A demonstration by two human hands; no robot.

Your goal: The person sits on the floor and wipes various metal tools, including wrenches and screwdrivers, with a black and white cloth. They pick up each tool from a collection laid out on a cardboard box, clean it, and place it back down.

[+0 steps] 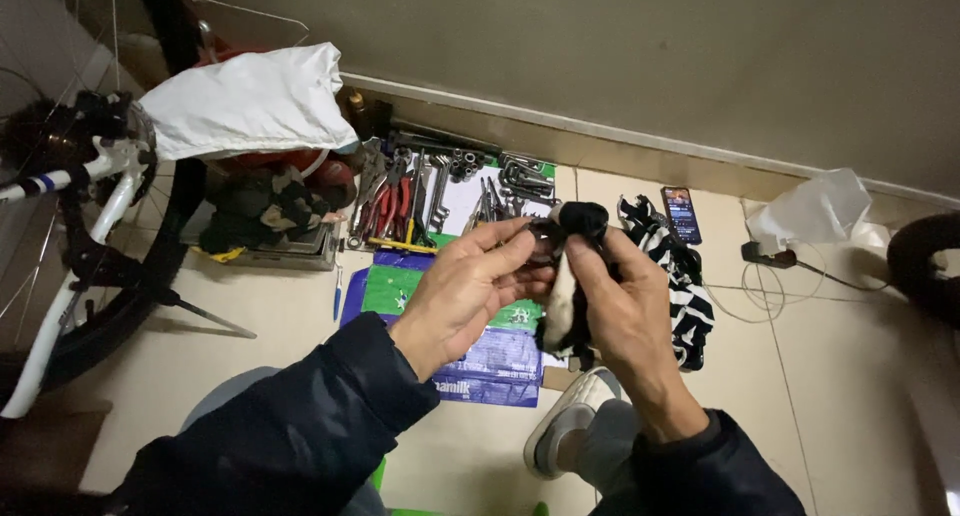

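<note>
So in the head view we've got both hands up at the middle of the frame: our right hand is wrapped around a black-and-white rag, fingers curled shut on it, and our left hand has its fingertips pinched on a small dark part right at the top of the rag. It's too small and shadowed to say what it is. Biggest risk, we'd say, is that little piece slipping out of the pinch; it would drop toward the spread of wrenches and pliers laid out on the floor in the upper middle, or onto the green and purple plastic sheet below our hands, and be a pain to spot. A striped cloth hangs just beside our right hand and could snag. Room-wise, the bike wheel crowds the left edge, a dark phone and a cable lie to the upper right, and our shoe sits directly under the hands. The bare floor tiles at lower right are the open bit.
</note>
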